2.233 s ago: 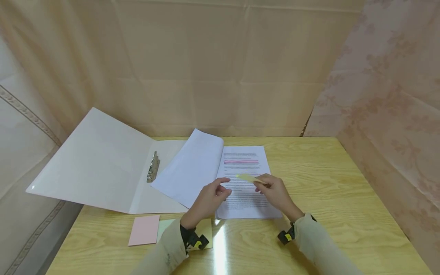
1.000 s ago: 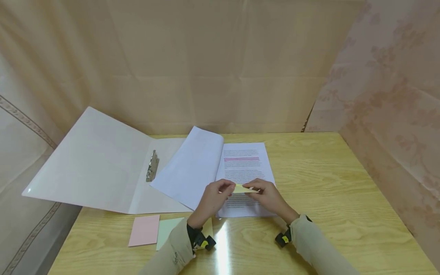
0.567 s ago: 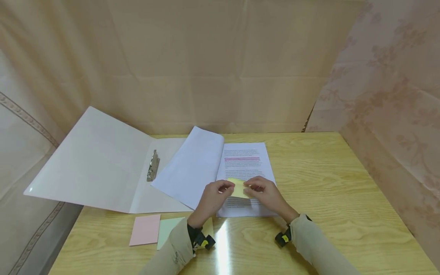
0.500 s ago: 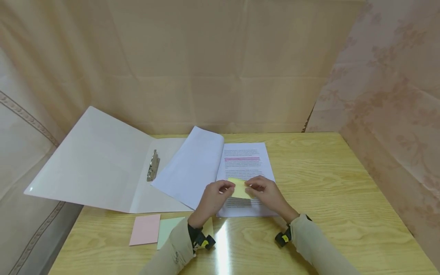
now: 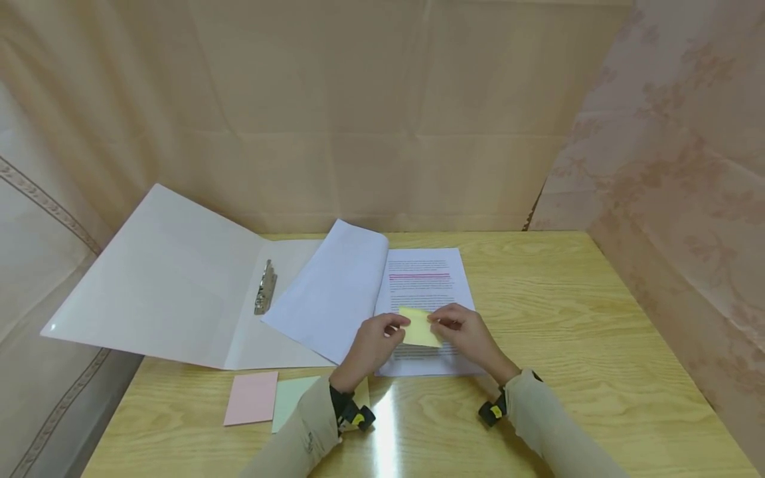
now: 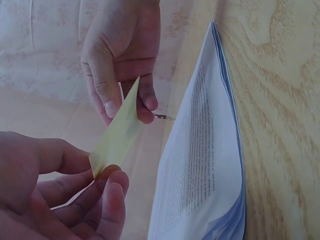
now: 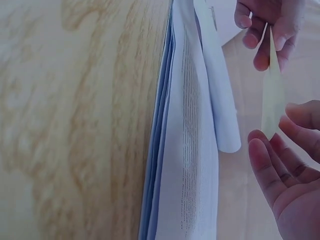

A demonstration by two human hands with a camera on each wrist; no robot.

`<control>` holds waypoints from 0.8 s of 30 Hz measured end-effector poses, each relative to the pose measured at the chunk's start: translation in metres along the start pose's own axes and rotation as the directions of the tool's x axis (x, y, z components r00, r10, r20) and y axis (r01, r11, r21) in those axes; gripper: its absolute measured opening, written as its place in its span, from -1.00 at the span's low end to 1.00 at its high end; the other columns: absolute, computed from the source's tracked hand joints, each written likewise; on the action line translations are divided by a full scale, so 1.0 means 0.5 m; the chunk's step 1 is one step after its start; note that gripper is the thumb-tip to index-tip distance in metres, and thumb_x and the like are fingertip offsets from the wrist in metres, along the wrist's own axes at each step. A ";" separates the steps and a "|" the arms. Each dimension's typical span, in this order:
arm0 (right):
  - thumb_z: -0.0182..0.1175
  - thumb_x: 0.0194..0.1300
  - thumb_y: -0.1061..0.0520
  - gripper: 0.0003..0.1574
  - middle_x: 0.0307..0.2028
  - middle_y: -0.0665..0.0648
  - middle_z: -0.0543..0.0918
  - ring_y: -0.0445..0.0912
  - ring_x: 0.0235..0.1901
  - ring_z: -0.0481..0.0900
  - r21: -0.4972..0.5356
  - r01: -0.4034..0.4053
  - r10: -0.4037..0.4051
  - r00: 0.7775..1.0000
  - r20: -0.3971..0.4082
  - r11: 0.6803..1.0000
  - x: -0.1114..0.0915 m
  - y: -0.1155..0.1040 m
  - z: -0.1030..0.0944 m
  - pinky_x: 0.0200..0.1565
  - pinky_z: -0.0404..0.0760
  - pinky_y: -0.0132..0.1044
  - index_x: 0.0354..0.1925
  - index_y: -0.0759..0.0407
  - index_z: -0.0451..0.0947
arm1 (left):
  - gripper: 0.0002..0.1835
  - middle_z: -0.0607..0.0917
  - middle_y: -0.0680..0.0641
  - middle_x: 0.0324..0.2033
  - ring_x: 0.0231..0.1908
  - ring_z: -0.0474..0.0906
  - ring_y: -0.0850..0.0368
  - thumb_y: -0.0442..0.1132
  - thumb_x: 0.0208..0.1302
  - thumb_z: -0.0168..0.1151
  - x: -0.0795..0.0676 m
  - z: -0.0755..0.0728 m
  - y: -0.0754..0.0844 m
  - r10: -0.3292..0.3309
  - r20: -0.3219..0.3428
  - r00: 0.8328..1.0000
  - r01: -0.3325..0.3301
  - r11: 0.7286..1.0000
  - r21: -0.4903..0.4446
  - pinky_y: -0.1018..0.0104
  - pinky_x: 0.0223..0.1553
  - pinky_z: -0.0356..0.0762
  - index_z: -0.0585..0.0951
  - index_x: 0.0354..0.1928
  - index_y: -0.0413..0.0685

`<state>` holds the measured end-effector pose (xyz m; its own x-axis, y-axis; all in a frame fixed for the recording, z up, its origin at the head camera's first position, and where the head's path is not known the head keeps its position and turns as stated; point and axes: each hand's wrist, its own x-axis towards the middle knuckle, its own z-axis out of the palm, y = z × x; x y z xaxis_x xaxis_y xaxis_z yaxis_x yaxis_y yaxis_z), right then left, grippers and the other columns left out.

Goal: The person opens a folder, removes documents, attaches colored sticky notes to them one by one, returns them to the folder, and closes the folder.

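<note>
Far left of the printed document (image 5: 425,292): one open white folder (image 5: 161,285), cover raised off the table (image 5: 568,332), a single metal clip (image 5: 265,287) at its spine. Nearer the table's front edge, left of the document: one pink sticky-note pad (image 5: 252,398), one pale green pad (image 5: 289,394) just beside it, one more pad mostly hidden under the left wrist, colour hard to tell. Over the document's lower half: left hand (image 5: 372,342), thumb and curled fingertips (image 6: 111,186) pinching one end of a single yellow sticky note (image 5: 420,327). Same note pinched at its other end by the right hand (image 5: 466,335), thumb against forefinger, remaining fingers loosely curled. Note stretched between the two hands, held just above the printed page and clear of it in both wrist views. One stack of printed sheets, its top leaf turned back leftward over the folder; one pink highlighted line near the page's top.
</note>
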<state>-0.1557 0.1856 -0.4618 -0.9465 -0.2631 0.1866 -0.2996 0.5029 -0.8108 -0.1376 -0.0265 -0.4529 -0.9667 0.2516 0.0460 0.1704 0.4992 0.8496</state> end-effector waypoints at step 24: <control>0.29 0.13 0.37 -0.75 -0.19 0.22 0.70 -0.06 -0.28 0.62 -0.136 0.000 0.010 0.998 0.070 0.991 0.034 0.006 -0.009 -0.19 0.66 -0.31 -0.16 0.30 0.70 | -0.66 0.75 -0.10 -0.19 -0.24 0.63 0.11 -0.32 0.19 0.16 0.036 0.030 -0.020 -0.038 0.017 0.999 0.034 0.979 0.203 0.29 -0.24 0.54 0.65 0.02 -0.15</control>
<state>-0.1730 0.1864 -0.4587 -0.9387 -0.3151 0.1397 -0.3131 0.6100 -0.7279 -0.1541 -0.0146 -0.4685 -0.9690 0.2468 0.0046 0.1729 0.6650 0.7266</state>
